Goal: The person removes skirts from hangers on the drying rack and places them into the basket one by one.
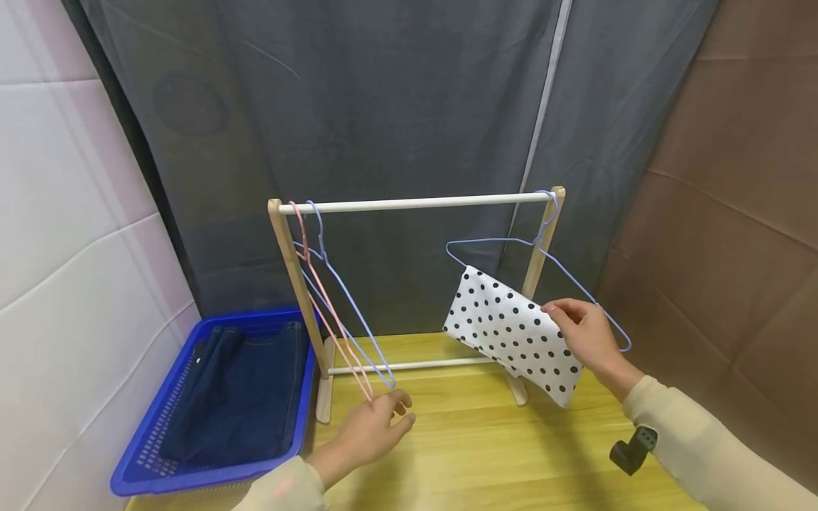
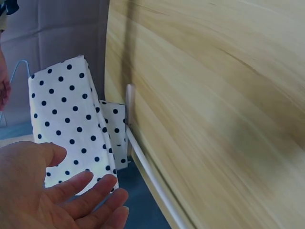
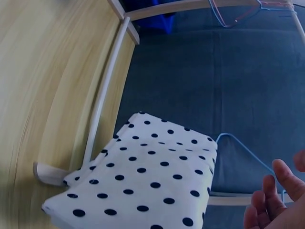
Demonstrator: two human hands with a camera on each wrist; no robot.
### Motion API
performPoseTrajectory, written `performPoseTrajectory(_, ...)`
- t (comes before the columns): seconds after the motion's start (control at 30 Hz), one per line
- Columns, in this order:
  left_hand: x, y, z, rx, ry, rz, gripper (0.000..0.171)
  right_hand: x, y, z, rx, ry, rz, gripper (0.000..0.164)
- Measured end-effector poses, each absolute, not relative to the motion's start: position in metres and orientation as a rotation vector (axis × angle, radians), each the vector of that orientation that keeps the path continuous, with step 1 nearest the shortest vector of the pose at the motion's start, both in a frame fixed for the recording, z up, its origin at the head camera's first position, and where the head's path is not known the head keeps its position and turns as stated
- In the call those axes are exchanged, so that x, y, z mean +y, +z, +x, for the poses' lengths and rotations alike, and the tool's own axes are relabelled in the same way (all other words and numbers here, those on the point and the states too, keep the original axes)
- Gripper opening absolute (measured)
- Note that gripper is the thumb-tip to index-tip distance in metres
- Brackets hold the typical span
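Note:
A white cloth with black dots (image 1: pixel 511 323), folded, hangs from a blue hanger (image 1: pixel 492 240) at the right end of the rack's rail. In the head view my right hand (image 1: pixel 584 337) overlaps the cloth's upper edge. Both wrist views show a gap between that hand (image 3: pixel 279 195) and the dotted cloth (image 3: pixel 143 176), its fingers loosely bent around nothing. My left hand (image 1: pixel 371 429) is just below the lower ends of a pink hanger (image 1: pixel 332 319) and a blue hanger (image 1: pixel 358 312). Its fingers are spread and relaxed in the left wrist view, palm facing the cloth (image 2: pixel 71 114).
A wooden clothes rack (image 1: pixel 295 284) with a white top rail (image 1: pixel 409 204) stands on the wood-grain table (image 1: pixel 460 426). To its left, a blue basket (image 1: pixel 124 479) contains folded dark denim (image 1: pixel 236 397). Grey curtain (image 1: pixel 396 99) hangs behind the rack.

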State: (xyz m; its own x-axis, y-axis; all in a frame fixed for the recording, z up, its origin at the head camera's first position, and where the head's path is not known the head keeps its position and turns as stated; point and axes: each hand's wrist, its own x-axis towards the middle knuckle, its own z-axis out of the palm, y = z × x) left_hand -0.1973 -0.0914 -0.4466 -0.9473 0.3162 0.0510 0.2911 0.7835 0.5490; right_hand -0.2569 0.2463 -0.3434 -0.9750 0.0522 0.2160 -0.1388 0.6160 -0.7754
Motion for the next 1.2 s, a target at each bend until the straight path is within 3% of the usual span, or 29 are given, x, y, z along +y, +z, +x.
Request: performPoseTrajectory(1.2, -0.055, -0.452, -0.19, 2.886, 0.816, 0.619, 0.028, 0.288, -0.333, -0.269, -2.388, 1.289, -0.172, 0.036)
